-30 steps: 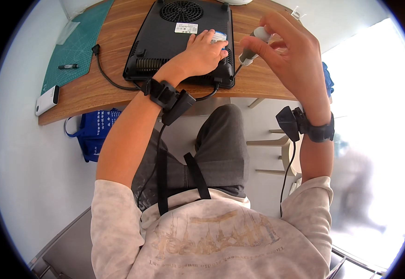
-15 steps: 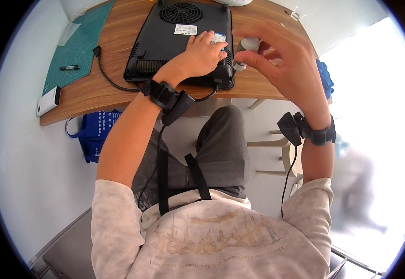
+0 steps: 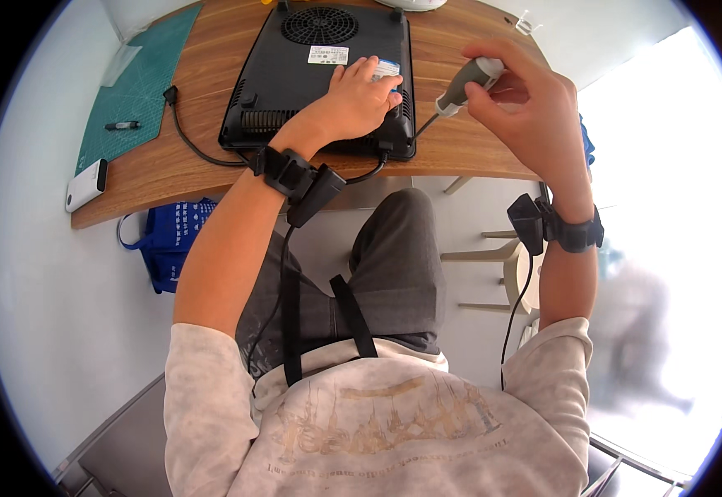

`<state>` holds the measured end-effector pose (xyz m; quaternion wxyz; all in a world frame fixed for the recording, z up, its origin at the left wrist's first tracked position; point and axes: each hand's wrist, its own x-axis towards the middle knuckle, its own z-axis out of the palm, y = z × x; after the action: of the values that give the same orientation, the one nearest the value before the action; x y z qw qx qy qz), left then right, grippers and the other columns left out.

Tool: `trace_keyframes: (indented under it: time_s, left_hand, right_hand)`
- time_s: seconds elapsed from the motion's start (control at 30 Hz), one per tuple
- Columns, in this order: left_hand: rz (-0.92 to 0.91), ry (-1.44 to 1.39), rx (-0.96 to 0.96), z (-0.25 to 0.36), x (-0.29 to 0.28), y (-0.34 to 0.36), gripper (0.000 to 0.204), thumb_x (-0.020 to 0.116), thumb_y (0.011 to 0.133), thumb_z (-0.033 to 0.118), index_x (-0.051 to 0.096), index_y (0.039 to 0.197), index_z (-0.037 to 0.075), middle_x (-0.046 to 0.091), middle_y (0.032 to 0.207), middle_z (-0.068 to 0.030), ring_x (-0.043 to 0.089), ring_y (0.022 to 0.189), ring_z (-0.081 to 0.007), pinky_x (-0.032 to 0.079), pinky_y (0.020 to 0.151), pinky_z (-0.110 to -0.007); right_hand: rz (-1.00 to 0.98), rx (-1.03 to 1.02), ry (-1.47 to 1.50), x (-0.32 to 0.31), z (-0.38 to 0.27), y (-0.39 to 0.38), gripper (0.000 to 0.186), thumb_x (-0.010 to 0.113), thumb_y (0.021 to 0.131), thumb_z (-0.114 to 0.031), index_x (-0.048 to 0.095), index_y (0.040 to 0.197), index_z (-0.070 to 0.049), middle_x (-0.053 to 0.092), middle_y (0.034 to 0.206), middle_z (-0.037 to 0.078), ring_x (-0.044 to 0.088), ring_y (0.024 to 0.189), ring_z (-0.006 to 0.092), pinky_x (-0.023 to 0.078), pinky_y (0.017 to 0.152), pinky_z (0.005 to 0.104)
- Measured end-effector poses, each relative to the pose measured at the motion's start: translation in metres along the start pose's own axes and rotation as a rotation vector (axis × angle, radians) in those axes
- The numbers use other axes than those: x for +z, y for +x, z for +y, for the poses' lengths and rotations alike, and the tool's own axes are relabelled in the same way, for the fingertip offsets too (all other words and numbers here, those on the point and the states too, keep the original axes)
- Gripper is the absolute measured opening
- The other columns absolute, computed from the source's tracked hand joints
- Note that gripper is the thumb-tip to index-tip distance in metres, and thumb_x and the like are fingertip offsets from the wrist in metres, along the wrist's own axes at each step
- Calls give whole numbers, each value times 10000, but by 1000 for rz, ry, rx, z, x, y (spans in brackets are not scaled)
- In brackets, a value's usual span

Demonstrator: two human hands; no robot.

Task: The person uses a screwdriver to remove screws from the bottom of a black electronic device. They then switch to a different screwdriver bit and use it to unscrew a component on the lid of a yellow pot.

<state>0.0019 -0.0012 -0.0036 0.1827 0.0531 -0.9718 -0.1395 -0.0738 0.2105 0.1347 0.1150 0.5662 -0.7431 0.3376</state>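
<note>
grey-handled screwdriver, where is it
Head view, upper right: the grey-handled screwdriver is in the right hand, tip by the near right corner of the flat black appliance.

Upper centre, the left hand (image 3: 359, 101) partly covers a blue-and-white label (image 3: 388, 67); whether the tip of the screwdriver (image 3: 459, 89) sits in a hole is too small to tell. The top edge cuts off a white object (image 3: 416, 4). At left, the desk (image 3: 204, 91) hides part of a blue bag (image 3: 170, 236); at right, a grey shape (image 3: 636, 331) is blurred.

Open table (image 3: 440, 37) right of appliance (image 3: 299, 79), screwdriver (image 3: 463, 86) slanting across.
</note>
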Motion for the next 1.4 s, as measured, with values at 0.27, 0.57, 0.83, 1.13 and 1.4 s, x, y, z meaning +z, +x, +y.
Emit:
trace_keyframes:
  time_s: [0.27,0.57,0.83,1.13,1.4]
  left_hand:
    - [-1,-7,14,-1,1,1,408,472,1053,319,577,1377,95,386,1489,-296,375,1384,-429,276,1147,-497]
    - [-22,-14,17,0,-3,1,403,482,1051,303,571,1385,96,372,1498,-298,383,1366,-458,304,1140,-503]
    - [-38,-21,-1,0,-5,0,407,475,1055,311,565,1395,107,358,1516,-287,370,1375,-475,310,1142,-510]
    - [-23,-9,25,-1,-3,1,409,468,1057,311,561,1400,110,354,1513,-306,365,1378,-481,301,1146,-514]
    - [-23,14,22,-2,-3,0,404,472,1055,307,568,1389,101,359,1508,-309,384,1363,-487,315,1138,-514]
  right_hand:
    - [97,100,124,-1,29,-16,273,700,824,-106,687,1097,-100,724,828,42,745,796,151,591,772,269]
    - [106,218,313,-5,56,-28,270,654,846,-71,660,1116,-65,710,876,43,730,853,134,571,818,258]
    - [111,231,345,-1,75,-33,266,634,864,-66,639,1129,-40,701,945,39,697,901,108,571,836,265]
    - [81,300,525,5,112,-37,274,583,906,-23,613,1176,8,689,966,78,695,873,126,580,800,260]
    - [12,216,248,-9,71,-31,279,630,907,-73,658,1184,-56,708,928,64,702,865,124,575,822,276]
